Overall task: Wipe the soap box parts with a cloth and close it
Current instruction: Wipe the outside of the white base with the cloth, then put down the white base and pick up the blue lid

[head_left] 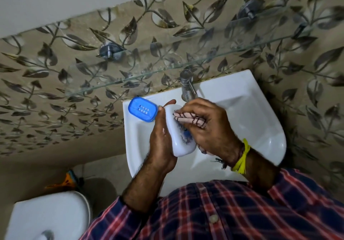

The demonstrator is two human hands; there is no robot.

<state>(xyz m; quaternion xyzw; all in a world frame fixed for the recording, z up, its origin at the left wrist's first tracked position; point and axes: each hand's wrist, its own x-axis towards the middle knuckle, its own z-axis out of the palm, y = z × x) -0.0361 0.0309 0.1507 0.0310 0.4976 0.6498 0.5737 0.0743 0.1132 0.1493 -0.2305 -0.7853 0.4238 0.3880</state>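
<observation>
My left hand [160,143] grips a white soap box part [176,143] from its left side, over the white sink [260,120]. My right hand [206,128] presses a pinkish striped cloth [188,119] onto the top of that white part. A blue patch on the white part shows just under the cloth. The blue soap box part [142,109], with small drain slots, lies on the sink's back left corner, close to my left fingertips.
A chrome tap [187,85] stands at the sink's back edge. Above it, a glass shelf [167,70] juts from the leaf-patterned wall. A white toilet tank [46,215] is at the lower left, with an orange item [65,181] on the floor behind it.
</observation>
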